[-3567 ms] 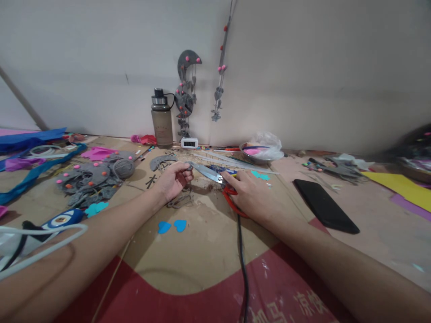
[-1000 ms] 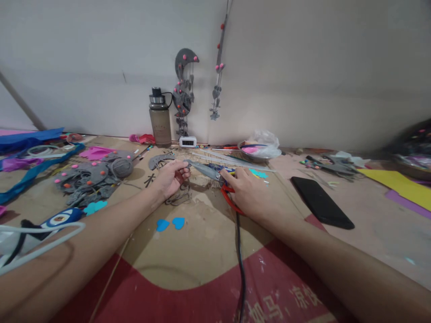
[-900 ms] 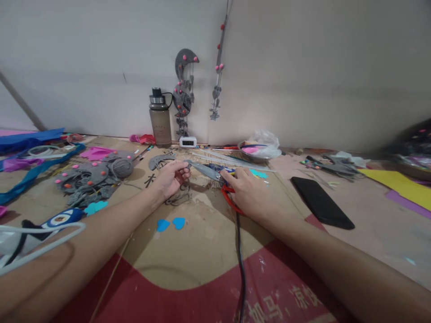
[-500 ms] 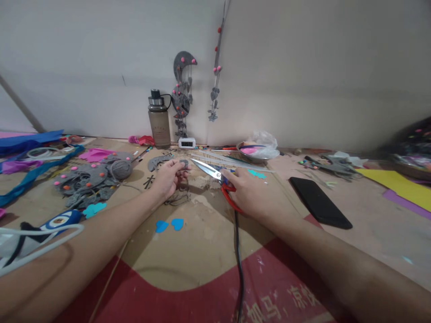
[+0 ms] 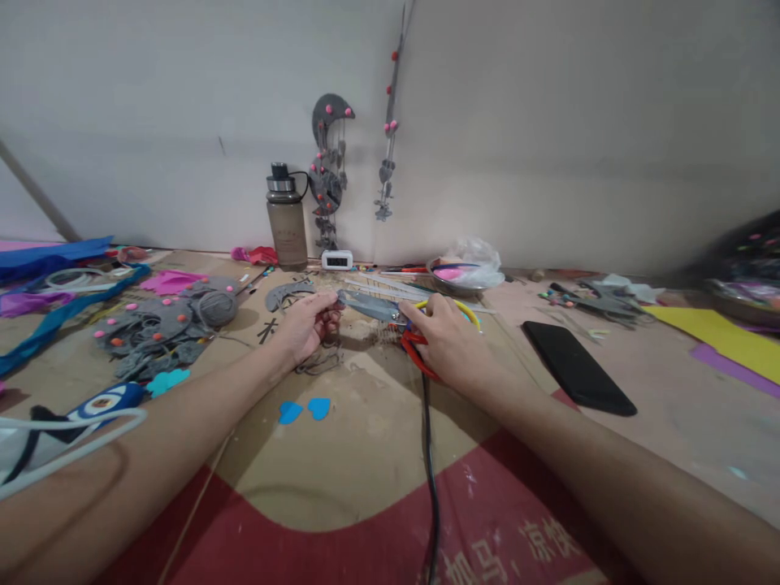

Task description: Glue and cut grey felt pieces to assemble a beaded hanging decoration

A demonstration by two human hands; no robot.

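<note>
My right hand (image 5: 448,333) is closed around the handles of a pair of scissors (image 5: 371,306), one loop red and the other yellow. The handles are spread, and the blades reach left to the fingertips of my left hand (image 5: 312,325). That hand pinches a small grey felt piece, now mostly hidden by fingers and blades. Grey yarn (image 5: 320,363) trails on the cardboard beneath it. A grey felt crescent (image 5: 283,294) lies just behind my left hand. Two blue hearts (image 5: 318,408) lie in front of my hands.
Grey felt pieces with pompoms (image 5: 164,321) lie at left. A bottle (image 5: 288,231) and small clock (image 5: 337,260) stand by the wall, where felt decorations (image 5: 327,175) hang. A bowl (image 5: 469,284) sits behind my right hand. A phone (image 5: 576,366) lies right; a black cable (image 5: 431,471) runs toward me.
The scissors' blades have turned and moved left to my left fingertips. Their handles have spread, so the yellow loop now shows. My left hand has hardly moved.
</note>
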